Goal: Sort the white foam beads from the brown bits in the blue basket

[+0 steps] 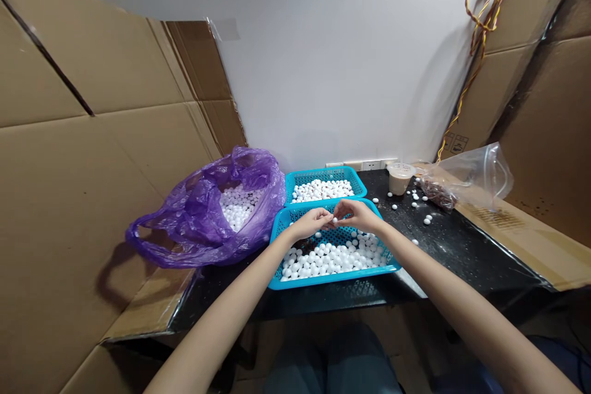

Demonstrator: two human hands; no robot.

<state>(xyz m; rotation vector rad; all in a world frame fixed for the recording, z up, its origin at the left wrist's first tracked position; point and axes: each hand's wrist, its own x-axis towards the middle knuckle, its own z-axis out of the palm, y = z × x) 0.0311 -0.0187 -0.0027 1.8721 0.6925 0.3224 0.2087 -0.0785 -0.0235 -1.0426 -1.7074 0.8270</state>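
My left hand [315, 221] and my right hand [351, 213] meet above the near blue basket [280, 226], fingers pinched together on a small white ball [333, 220] held between them. The near basket holds many white balls [329, 260] piled toward its front. A second blue basket [290, 181] stands just behind it, also filled with white balls. Left of the baskets lies an open purple plastic bag [203, 212] with more white balls inside.
The black table [462, 252] carries scattered white balls, a lidded cup of beige drink [399, 178] and a clear plastic bag [466, 181] with dark contents at the right. Cardboard sheets [83, 154] stand on both sides. Yellow cord [482, 18] hangs at the upper right.
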